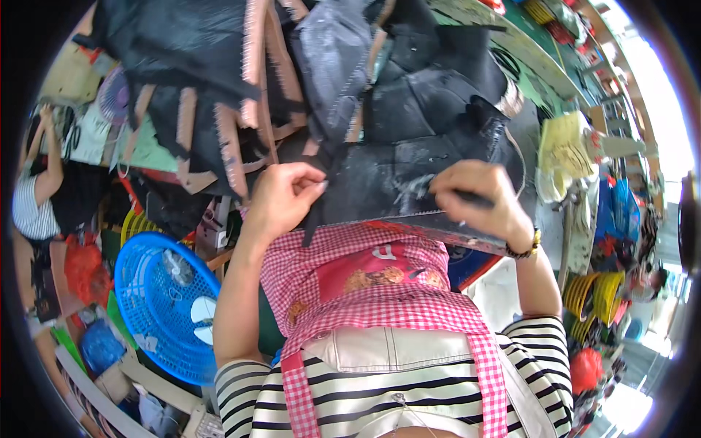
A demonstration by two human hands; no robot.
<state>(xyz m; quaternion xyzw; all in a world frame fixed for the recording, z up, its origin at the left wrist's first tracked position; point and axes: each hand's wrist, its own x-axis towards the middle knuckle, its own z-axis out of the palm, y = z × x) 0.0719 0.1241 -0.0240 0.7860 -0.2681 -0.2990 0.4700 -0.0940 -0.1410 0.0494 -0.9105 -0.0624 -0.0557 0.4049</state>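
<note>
Over the near edge of a worktable, black leather-like sheets (431,109) lie heaped, some with white smears and toothed edges. My left hand (281,201) pinches at a narrow black strip (311,223), whose lower end hangs past the table edge. To the right, my right hand (485,197) is curled above the smeared black piece (376,179). A dark object shows between its fingers and palm, but blur hides its kind. Brown strips with zigzag edges (231,150) hang among the black sheets, left of my left hand.
A blue plastic basket (164,310) stands at lower left, beside my left arm. On the right are a pale yellow container (566,150) and stacked yellow baskets (599,296). Another person in a striped top (35,208) works at far left, near a purple fan (113,95).
</note>
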